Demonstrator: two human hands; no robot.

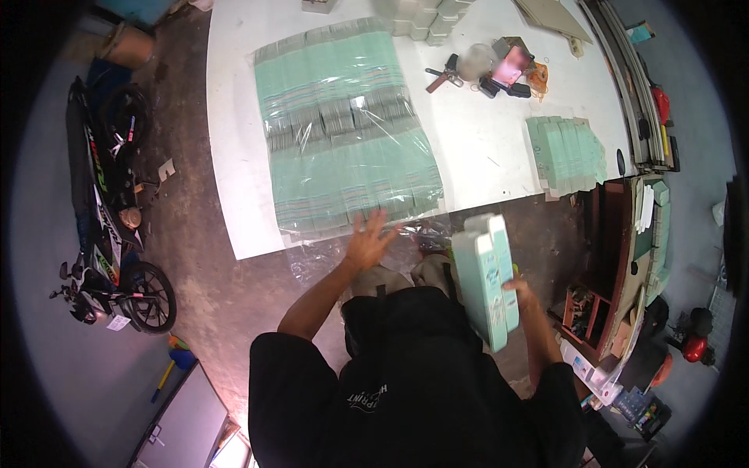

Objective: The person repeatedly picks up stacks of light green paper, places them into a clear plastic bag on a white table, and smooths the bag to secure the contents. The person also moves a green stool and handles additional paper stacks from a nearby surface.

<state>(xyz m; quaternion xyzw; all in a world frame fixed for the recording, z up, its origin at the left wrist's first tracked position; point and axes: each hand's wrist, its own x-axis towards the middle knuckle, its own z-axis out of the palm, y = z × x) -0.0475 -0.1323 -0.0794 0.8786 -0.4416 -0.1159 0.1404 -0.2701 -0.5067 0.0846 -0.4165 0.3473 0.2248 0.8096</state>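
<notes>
My left hand (370, 242) is at the table's near edge, fingers spread, by the front of a large bundle of flat mint-green cartons (351, 175). Clear plastic film (308, 257) covers the bundle and hangs over the edge; whether my fingers press on it I cannot tell. The bundle lies in rows, with grey carton ends showing across its middle. My right hand (521, 290) grips a thick stack of flat mint-green and white cartons (487, 285), held upright off the table to the right of my lap. The stack hides part of my fingers.
On the white table (476, 164), a smaller fanned carton pile (566, 154) lies right. Keys (445, 74), a pink phone-like item (512, 66) and small things sit farther back, near grey carton stacks (425, 17). A wooden cabinet (612, 273) stands right, a motorbike (109, 226) left.
</notes>
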